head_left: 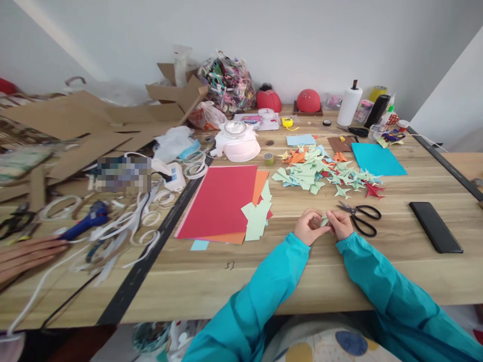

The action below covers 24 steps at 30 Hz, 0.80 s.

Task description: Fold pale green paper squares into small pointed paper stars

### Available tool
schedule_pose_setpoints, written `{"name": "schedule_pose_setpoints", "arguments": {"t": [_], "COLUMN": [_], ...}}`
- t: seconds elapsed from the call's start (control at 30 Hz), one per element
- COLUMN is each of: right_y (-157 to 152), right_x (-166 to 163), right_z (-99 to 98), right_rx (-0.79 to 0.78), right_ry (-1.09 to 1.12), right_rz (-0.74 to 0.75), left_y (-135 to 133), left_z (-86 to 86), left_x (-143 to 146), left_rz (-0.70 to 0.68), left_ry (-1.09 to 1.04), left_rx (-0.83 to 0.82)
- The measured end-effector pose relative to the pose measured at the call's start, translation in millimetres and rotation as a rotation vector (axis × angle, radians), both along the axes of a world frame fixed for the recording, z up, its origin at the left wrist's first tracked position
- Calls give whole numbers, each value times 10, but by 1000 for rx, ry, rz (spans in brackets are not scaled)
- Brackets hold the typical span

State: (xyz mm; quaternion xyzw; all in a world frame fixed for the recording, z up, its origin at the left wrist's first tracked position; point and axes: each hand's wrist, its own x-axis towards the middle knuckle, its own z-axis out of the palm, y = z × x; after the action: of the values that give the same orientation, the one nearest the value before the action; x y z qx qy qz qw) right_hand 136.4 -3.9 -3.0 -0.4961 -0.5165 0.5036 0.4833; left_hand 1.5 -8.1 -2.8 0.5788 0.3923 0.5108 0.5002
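Observation:
Both my hands are close together above the table's front part, pinching a small piece of light green paper (324,220) between them. My left hand (310,226) is closed on its left side, and my right hand (340,224) grips it from the right; the fingers hide most of its shape. Just right of my right hand lie black-handled scissors (363,217). Beyond my hands is a pile of folded paper pieces (311,171), mostly light green with some orange, blue and red. Left of my left hand, light green paper strips (257,221) overlap red paper sheets (222,198).
A black phone (435,227) lies at the right, and a blue sheet (379,159) behind it. Left of the black strip are a blue glue gun (88,221), tangled white cords and cardboard (83,120). Another person's hand (32,255) rests at the far left.

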Motion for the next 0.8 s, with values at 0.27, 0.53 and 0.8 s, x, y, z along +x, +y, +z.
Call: {"name": "schedule_pose_setpoints", "arguments": {"t": [0.27,0.53,0.8], "right_y": [-6,21,12], "right_x": [1,-3,-44], "right_z": [-19,-17,14], "right_rx": [-68,-63,14], "right_ry": [103,61,64], "right_rz": [21,32,21], "left_y": [55,92,62], "left_z": [-63,6,15], "left_x": [14,-56,-40], "left_rz": [-54,158,126], "left_ry": [-237,-188,-116], "left_rx": [-339,-177,-188]}}
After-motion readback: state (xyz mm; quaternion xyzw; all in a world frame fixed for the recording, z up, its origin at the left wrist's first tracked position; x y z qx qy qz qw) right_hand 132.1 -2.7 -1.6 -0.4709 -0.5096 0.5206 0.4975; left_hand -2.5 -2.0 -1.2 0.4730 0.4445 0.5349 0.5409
